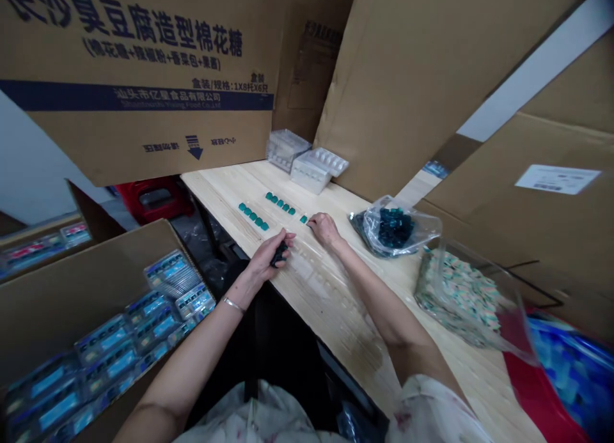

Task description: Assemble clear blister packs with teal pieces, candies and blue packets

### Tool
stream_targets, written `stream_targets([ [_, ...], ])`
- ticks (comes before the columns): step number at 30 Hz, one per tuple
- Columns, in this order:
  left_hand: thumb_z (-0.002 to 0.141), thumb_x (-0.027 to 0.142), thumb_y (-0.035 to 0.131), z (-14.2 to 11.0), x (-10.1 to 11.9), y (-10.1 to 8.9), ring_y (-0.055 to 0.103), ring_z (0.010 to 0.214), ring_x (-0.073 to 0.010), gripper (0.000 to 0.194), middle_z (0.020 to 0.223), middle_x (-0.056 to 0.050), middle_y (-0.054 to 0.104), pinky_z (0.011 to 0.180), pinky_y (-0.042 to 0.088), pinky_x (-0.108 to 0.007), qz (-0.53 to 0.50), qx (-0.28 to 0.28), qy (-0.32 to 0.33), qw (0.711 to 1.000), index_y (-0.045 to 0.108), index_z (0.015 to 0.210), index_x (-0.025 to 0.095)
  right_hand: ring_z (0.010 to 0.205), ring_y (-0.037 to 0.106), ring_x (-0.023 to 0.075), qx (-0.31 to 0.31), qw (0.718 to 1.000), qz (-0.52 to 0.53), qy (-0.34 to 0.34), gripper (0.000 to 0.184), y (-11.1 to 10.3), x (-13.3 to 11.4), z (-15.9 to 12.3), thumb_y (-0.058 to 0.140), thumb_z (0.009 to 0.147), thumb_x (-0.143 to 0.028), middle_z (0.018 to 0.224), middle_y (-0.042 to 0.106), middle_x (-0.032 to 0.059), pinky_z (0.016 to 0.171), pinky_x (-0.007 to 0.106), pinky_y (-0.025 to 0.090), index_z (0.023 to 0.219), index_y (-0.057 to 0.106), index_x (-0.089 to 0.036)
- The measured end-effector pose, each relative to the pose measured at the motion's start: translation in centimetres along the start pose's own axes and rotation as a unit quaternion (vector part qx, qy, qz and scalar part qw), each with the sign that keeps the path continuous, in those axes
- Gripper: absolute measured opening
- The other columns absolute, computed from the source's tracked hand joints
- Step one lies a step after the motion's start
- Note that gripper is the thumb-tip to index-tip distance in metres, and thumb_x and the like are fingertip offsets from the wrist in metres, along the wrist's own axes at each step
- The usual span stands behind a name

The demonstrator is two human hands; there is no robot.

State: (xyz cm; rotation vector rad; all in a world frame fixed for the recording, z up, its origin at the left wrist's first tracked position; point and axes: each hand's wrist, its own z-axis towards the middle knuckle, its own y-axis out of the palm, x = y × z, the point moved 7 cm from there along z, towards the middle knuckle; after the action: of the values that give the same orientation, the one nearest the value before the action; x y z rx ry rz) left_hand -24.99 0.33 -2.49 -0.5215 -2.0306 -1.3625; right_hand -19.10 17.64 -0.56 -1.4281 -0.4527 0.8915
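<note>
Clutching dark teal pieces [279, 254], the left hand [265, 261] curls shut on the wooden table [345, 309]; the right hand [325, 231] presses its fingers together nearby. A carton [144, 85] behind the table reads "臭豆腐造型棉花糖".

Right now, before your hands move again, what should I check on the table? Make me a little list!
1. Left hand holding the dark green pieces: ok.
2. Right hand touching the end green piece: cannot tell.
3. Two rows of green pieces in neat lines on the wooden table: ok.
4. Clear bag of green pieces closed: cannot tell.
5. White plastic trays at the far end of the table: ok.
</note>
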Motion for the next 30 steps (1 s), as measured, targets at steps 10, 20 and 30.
stream_targets([
  [10,0.072,0.042,0.067,0.6,0.4,-0.6,0.051,0.052,-0.0075,0.034,0.066,-0.001,0.055,0.043,0.036,-0.017,-0.058,0.085,0.083,0.991,0.064,0.083,0.01,0.07,0.055,0.0131,0.042,0.936,0.298,-0.182,0.018,-4.7,-9.5,-8.9,0.068,0.073,-0.03,0.084,0.062,0.0034,0.066,0.026,0.047,0.087,0.068,-0.019],
  [20,0.073,0.044,0.065,0.2,-0.2,0.8,0.046,0.047,-0.0063,0.035,0.064,-0.001,0.052,0.035,0.025,-0.016,-0.064,0.076,0.066,0.993,0.063,0.082,0.01,0.065,0.058,0.0132,0.032,0.849,0.527,-0.016,0.02,-4.4,-7.5,-9.9,0.066,0.072,-0.032,0.077,0.064,0.0027,0.065,0.028,0.048,0.086,0.065,-0.018],
  [30,0.064,0.042,0.074,-2.3,0.6,3.0,0.039,0.046,-0.0036,0.038,0.063,0.005,0.044,0.033,0.022,-0.013,0.151,0.016,0.111,0.982,0.062,0.089,0.016,0.073,0.062,0.0122,0.045,0.764,0.643,0.023,0.028,-4.6,-4.3,-10.3,0.077,0.062,-0.028,0.085,0.069,0.0019,0.077,0.028,0.049,0.087,0.069,-0.019],
])
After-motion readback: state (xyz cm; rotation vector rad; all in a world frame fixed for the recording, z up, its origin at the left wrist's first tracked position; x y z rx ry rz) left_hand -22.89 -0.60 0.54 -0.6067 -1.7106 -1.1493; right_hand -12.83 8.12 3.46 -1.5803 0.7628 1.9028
